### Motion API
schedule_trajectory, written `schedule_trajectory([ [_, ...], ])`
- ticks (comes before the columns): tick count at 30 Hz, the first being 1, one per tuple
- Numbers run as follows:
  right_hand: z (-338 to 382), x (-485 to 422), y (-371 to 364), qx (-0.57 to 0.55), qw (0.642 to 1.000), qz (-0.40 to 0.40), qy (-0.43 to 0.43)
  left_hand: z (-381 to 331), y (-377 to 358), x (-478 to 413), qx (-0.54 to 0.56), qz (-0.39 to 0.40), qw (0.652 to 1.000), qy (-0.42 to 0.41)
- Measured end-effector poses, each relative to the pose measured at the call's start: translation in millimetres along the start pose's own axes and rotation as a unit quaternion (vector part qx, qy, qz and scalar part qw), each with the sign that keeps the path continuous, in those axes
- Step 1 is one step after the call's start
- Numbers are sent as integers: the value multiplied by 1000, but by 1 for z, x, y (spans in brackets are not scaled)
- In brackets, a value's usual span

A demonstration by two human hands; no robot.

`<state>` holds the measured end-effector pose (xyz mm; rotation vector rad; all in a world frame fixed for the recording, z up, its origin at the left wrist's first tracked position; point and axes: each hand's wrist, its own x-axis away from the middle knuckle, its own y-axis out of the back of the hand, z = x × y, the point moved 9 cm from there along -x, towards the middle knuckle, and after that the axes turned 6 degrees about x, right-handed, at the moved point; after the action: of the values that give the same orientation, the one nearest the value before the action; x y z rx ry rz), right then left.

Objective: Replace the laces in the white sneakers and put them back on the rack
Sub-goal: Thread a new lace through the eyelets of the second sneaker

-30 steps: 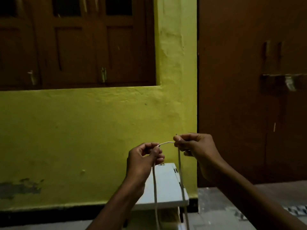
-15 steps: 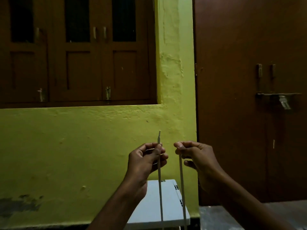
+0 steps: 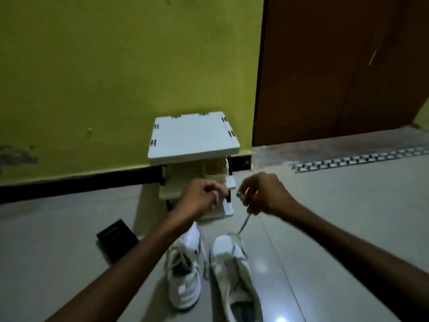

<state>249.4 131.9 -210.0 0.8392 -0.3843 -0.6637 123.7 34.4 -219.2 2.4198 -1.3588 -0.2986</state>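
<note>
Two white sneakers stand side by side on the floor, toes toward the wall. The left sneaker point(image 3: 184, 273) has laces in it. From the toe end of the right sneaker point(image 3: 232, 275) a white lace point(image 3: 243, 223) rises to my right hand point(image 3: 262, 194), which pinches it. My left hand point(image 3: 202, 198) is raised next to it with curled fingers that seem to pinch the lace's other end; blur hides the detail. Both hands hover in front of the white shoe rack point(image 3: 195, 138) against the yellow wall.
A small black box point(image 3: 116, 238) lies on the floor left of the sneakers. A brown door point(image 3: 336, 66) stands to the right of the rack. The floor is pale tile with a patterned strip point(image 3: 359, 159) near the door.
The view has tipped down from the wall to the floor, bringing the sneakers and rack into sight. My hands have dropped lower, still holding the lace.
</note>
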Motion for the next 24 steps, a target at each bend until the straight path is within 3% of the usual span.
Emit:
schedule_trajectory([
  [4,-83,17,-97,124,989,76,-37,111,-67,21,-140,80,985,64],
  [7,-117,21,-138,123,986,102,-40,154,-94,27,-192,114,972,75],
  [24,-128,7,-166,216,972,95,-17,187,-119,24,-215,71,974,18],
])
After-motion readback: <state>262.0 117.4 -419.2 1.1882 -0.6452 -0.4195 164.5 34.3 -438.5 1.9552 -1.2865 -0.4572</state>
